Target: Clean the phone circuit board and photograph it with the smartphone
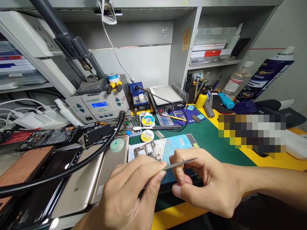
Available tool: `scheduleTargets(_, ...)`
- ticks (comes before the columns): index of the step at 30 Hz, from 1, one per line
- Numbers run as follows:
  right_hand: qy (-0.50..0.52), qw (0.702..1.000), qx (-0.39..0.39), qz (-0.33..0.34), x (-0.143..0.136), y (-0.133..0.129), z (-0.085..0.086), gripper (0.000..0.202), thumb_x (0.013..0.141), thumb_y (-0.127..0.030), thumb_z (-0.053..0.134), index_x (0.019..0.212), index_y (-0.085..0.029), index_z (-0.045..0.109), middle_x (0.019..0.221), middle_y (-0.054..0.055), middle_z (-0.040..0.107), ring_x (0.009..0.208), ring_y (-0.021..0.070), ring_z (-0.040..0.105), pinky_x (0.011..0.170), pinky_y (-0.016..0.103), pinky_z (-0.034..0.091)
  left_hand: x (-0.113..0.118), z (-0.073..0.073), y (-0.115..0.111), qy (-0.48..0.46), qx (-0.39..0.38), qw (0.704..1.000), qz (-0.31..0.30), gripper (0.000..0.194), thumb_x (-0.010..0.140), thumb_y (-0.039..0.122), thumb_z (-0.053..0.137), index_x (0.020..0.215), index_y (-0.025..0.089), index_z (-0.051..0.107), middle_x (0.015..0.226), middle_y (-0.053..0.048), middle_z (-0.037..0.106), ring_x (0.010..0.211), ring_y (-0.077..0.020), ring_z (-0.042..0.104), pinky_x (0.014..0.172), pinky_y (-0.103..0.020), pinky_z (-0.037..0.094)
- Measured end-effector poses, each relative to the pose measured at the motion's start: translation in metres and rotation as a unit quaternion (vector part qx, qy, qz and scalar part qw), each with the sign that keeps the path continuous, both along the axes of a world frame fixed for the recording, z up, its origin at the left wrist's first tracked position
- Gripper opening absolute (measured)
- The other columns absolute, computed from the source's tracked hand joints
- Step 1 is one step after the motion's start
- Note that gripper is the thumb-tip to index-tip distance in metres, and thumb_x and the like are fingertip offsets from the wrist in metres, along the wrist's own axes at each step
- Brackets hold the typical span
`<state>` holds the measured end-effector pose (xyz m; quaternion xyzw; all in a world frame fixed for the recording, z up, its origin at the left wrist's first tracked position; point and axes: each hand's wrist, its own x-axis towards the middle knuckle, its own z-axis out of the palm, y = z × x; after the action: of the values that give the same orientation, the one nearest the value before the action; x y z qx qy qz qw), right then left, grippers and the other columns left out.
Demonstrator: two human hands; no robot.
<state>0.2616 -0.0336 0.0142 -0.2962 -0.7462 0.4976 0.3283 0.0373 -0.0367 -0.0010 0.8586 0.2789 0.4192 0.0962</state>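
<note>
Thumb and index finger of my left hand (134, 188) pinch slim, pointed metal tweezers (176, 164), their tip directed right. My right hand (203, 182) is close by, fingers loosely bent and thumb apart from the index finger. The tweezers cross in front of its fingers; whether they touch cannot be made out. Behind both hands, a phone circuit board (145, 150) lies on a light blue and white work plate (178, 143), partly covered by my hands.
Several phones lie at the left, including a gold one (79, 182), crossed by a black hose (96, 156). A hot air station (98, 107) and a heating plate (165, 95) stand behind. A solder spool (148, 120) and brush (158, 127) lie on the green mat (223, 147).
</note>
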Motion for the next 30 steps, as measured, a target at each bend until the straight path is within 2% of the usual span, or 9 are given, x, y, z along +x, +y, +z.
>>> scheduleTargets(5,0.015,1.000,-0.015,-0.007,0.000,0.002,-0.001,0.021,0.083,-0.015,0.065,0.078,-0.023,0.046,0.062,-0.007,0.044,0.056,0.0089,0.036,0.053,0.023,0.035,-0.001,0.001,-0.001,0.009,-0.037,0.999,-0.013,0.032,0.095,0.002,0.060,0.120,0.021,0.064,0.099,0.000,0.076,0.087,-0.0065,0.072,0.077,-0.017,0.055)
scheduleTargets(11,0.002,1.000,-0.011,-0.011,0.000,0.002,-0.002,0.021,0.083,-0.016,0.064,0.077,-0.024,0.045,0.062,-0.007,0.044,0.055,0.0089,0.036,0.052,0.024,0.035,-0.003,-0.004,-0.001,0.022,-0.012,1.000,-0.007,0.034,0.094,0.000,0.062,0.121,0.020,0.065,0.100,-0.002,0.076,0.092,-0.0098,0.073,0.082,-0.021,0.056)
scheduleTargets(21,-0.004,1.000,-0.007,-0.012,-0.001,0.000,0.002,0.021,0.082,-0.017,0.065,0.077,-0.023,0.046,0.063,-0.006,0.045,0.056,0.0091,0.037,0.054,0.024,0.036,-0.003,-0.002,-0.002,0.022,-0.006,1.000,0.011,0.033,0.095,0.000,0.060,0.121,0.019,0.065,0.099,0.000,0.076,0.090,-0.0074,0.073,0.080,-0.019,0.054)
scheduleTargets(26,0.022,0.998,0.043,-0.039,-0.002,0.001,-0.004,0.023,0.085,-0.014,0.068,0.077,-0.023,0.048,0.064,-0.007,0.045,0.056,0.0091,0.039,0.053,0.023,0.038,-0.002,-0.001,-0.004,0.011,-0.026,0.999,0.020,0.031,0.095,0.005,0.062,0.120,0.023,0.064,0.096,0.001,0.075,0.077,-0.0077,0.070,0.069,-0.019,0.055)
scheduleTargets(30,0.047,0.985,0.149,-0.070,-0.003,0.002,-0.014,0.011,0.090,-0.012,0.066,0.088,-0.020,0.059,0.066,-0.004,0.053,0.056,0.0112,0.049,0.053,0.025,0.043,-0.001,-0.004,-0.005,0.023,-0.009,0.999,0.035,0.033,0.094,0.005,0.063,0.122,0.022,0.064,0.098,0.000,0.076,0.081,-0.0083,0.072,0.070,-0.019,0.055)
